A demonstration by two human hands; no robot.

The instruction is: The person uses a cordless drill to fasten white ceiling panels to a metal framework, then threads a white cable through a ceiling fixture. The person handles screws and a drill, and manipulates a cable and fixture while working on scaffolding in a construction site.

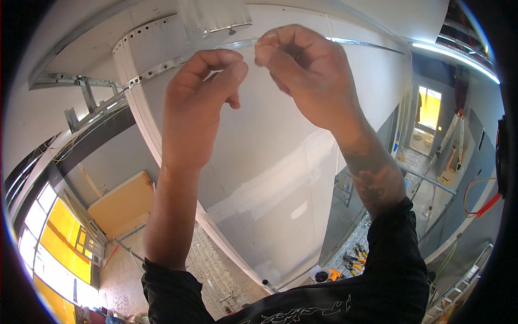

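Both of my arms reach up in front of a partly plastered wall panel point(259, 178). My left hand point(199, 92) is closed in a pinch, thumb tip against the index finger, the lower fingers curled loosely. Close by on its right, my right hand point(307, 70) also pinches, thumb against fingertips. Anything held in either pinch is too small or hidden to make out. The hands do not touch each other. Just above them is a shiny, see-through-looking piece point(216, 16) with a small knob-like part at its lower edge. Behind the hands runs a thin metal strip point(367, 45).
A perforated metal angle point(154, 71) edges the panel at left. Below are a scaffold platform point(216, 264), several hand tools point(356, 259) and a small tub point(321, 275). Ladders point(464, 278) and a scaffold rail point(431, 180) stand right. A board point(121, 205) leans left.
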